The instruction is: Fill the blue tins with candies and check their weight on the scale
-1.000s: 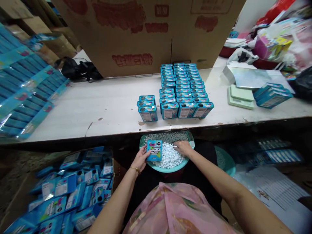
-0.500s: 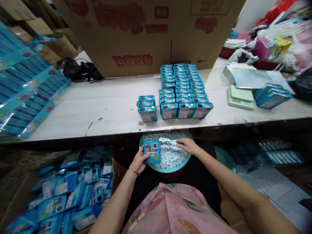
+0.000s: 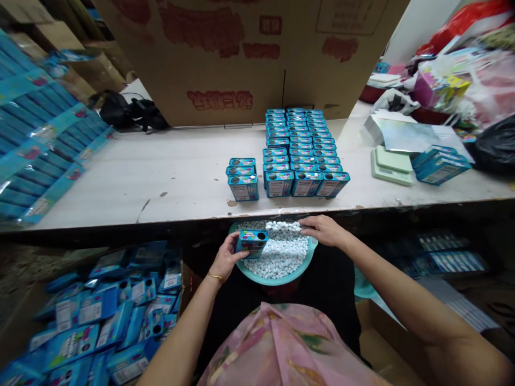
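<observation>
My left hand [image 3: 226,257] is closed round a blue tin [image 3: 251,244], which is tilted so its top with a dark round spot shows. Below and beside the tin is a turquoise basin [image 3: 277,281] of small white pellets [image 3: 279,262]. My right hand [image 3: 322,229] is at the basin's upper right rim, its fingers closed on the end of a scoop heaped with white pellets [image 3: 282,227]; the scoop itself is mostly hidden under them. The heap is just right of the tin.
On the white table [image 3: 193,182] stand rows of blue tins [image 3: 300,145] and a short row [image 3: 243,187] left of them. A large cardboard box [image 3: 257,64] is behind. A green scale [image 3: 391,165] sits right; a carton of blue tins [image 3: 108,316] lies lower left.
The tin in my left hand has tipped from showing its broad face to showing its top. My right hand has moved slightly up and right, with the pellet heap raised.
</observation>
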The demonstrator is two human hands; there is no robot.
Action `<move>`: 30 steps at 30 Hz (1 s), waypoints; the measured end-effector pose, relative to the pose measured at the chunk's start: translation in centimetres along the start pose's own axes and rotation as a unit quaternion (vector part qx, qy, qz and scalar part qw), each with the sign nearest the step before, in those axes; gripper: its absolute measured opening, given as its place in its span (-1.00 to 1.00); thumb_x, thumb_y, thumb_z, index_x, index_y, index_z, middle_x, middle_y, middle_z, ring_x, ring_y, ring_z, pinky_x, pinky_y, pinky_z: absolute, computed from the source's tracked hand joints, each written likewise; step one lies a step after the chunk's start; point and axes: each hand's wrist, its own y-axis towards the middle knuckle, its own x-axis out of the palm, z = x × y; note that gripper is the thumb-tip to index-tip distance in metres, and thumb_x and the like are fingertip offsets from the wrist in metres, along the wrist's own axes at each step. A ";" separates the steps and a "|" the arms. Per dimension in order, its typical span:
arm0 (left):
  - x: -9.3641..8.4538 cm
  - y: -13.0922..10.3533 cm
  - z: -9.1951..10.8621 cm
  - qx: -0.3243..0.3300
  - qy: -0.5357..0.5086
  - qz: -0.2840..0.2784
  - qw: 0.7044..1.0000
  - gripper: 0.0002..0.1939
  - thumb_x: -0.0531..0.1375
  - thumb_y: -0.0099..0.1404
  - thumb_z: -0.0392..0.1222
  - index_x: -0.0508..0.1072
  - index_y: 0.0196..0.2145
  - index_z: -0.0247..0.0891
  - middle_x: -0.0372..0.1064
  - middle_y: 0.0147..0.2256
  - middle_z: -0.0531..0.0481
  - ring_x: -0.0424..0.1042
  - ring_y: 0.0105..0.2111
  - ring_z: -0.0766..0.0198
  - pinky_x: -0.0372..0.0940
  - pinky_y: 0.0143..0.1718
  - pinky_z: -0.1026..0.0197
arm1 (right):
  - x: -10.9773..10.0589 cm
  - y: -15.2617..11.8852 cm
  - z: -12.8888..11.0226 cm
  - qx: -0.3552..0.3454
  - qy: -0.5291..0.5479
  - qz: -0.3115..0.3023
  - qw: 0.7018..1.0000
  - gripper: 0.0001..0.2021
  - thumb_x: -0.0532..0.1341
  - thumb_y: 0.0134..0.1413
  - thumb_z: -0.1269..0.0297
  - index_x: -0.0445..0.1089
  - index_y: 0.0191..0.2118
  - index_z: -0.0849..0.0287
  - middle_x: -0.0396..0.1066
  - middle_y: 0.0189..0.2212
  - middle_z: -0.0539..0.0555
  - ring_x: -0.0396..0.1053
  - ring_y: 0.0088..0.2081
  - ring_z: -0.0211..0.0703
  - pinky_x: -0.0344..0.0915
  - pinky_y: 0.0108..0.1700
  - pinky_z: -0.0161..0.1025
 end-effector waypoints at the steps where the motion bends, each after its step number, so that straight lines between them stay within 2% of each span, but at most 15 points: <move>1: -0.1 0.1 -0.2 0.009 0.010 -0.003 1.000 -0.43 0.31 -0.18 -0.31 0.25 -0.16 -0.21 0.28 -0.16 -0.02 0.27 -0.13 0.19 0.12 -0.04 0.09 | -0.2 0.0 -0.3 -0.007 -0.009 -0.008 1.000 -0.62 0.04 0.04 0.14 0.28 -0.03 0.15 0.32 -0.07 0.07 0.26 -0.06 -0.12 0.17 -0.09 -0.29; 6: -0.1 0.6 -0.8 0.047 0.087 -0.018 0.995 -0.47 0.29 -0.16 -0.28 0.28 -0.17 -0.22 0.27 -0.18 -0.01 0.26 -0.13 0.18 0.08 -0.02 0.09 | -1.7 -0.2 -3.3 -0.019 -0.111 -0.052 0.992 -0.67 -0.02 0.06 0.14 0.32 -0.10 0.07 0.40 -0.19 0.07 0.33 -0.17 -0.10 0.20 -0.24 -0.28; 11: 0.1 0.8 -1.2 0.052 0.099 -0.013 0.994 -0.48 0.30 -0.18 -0.27 0.29 -0.19 -0.22 0.27 -0.23 0.00 0.27 -0.17 0.19 0.10 -0.05 0.10 | -3.1 0.3 -6.0 0.010 -0.190 -0.078 0.979 -0.70 0.00 0.02 0.20 0.38 -0.20 0.17 0.42 -0.32 0.20 0.36 -0.25 -0.05 0.18 -0.27 -0.22; 16: 0.3 0.6 -1.0 0.036 0.074 -0.005 0.997 -0.49 0.30 -0.19 -0.29 0.30 -0.22 -0.21 0.27 -0.25 0.02 0.28 -0.20 0.22 0.11 -0.07 0.14 | -3.2 0.8 -7.0 0.008 -0.194 -0.068 0.979 -0.73 0.03 -0.03 0.25 0.40 -0.29 0.24 0.41 -0.34 0.26 0.36 -0.28 -0.01 0.17 -0.27 -0.20; 20: 0.3 0.5 -0.8 0.020 0.041 0.005 0.999 -0.50 0.30 -0.21 -0.32 0.30 -0.24 -0.23 0.28 -0.26 0.03 0.28 -0.20 0.22 0.11 -0.06 0.14 | -3.5 0.0 -6.9 0.007 -0.185 -0.059 0.981 -0.74 0.02 -0.01 0.24 0.39 -0.31 0.23 0.41 -0.36 0.24 0.35 -0.30 -0.03 0.16 -0.28 -0.21; 23: 0.3 0.5 -0.7 0.008 0.012 0.011 1.000 -0.48 0.31 -0.21 -0.34 0.30 -0.23 -0.22 0.30 -0.24 0.03 0.28 -0.17 0.22 0.10 -0.04 0.15 | -3.9 -0.8 -6.0 0.007 -0.155 -0.038 0.987 -0.76 0.02 0.01 0.24 0.37 -0.28 0.19 0.41 -0.33 0.18 0.34 -0.28 -0.07 0.14 -0.27 -0.25; 25: 0.3 0.5 -0.5 -0.018 -0.022 -0.010 1.000 -0.47 0.31 -0.21 -0.35 0.30 -0.21 -0.21 0.31 -0.22 0.03 0.28 -0.16 0.22 0.11 -0.05 0.16 | -3.9 -0.7 -5.1 0.000 -0.102 -0.008 0.995 -0.75 0.06 0.00 0.22 0.34 -0.21 0.17 0.40 -0.32 0.13 0.33 -0.28 -0.12 0.13 -0.28 -0.29; 28: 0.7 0.6 0.3 -0.093 -0.088 -0.092 0.987 -0.46 0.30 -0.18 -0.35 0.29 -0.17 -0.22 0.34 -0.22 0.00 0.32 -0.21 0.22 0.17 -0.12 0.16 | -3.0 0.8 -4.2 -0.035 0.049 0.029 0.998 -0.68 0.15 -0.10 0.25 0.31 -0.14 0.16 0.39 -0.33 0.03 0.30 -0.32 -0.21 0.13 -0.32 -0.36; 30: 1.0 0.8 0.9 -0.141 -0.134 -0.156 0.968 -0.48 0.30 -0.15 -0.30 0.30 -0.16 -0.22 0.37 -0.25 -0.03 0.36 -0.26 0.19 0.21 -0.18 0.14 | -1.9 2.4 -4.0 -0.079 0.155 0.009 0.985 -0.61 0.16 -0.15 0.36 0.29 -0.08 0.16 0.37 -0.32 -0.02 0.28 -0.37 -0.29 0.13 -0.36 -0.41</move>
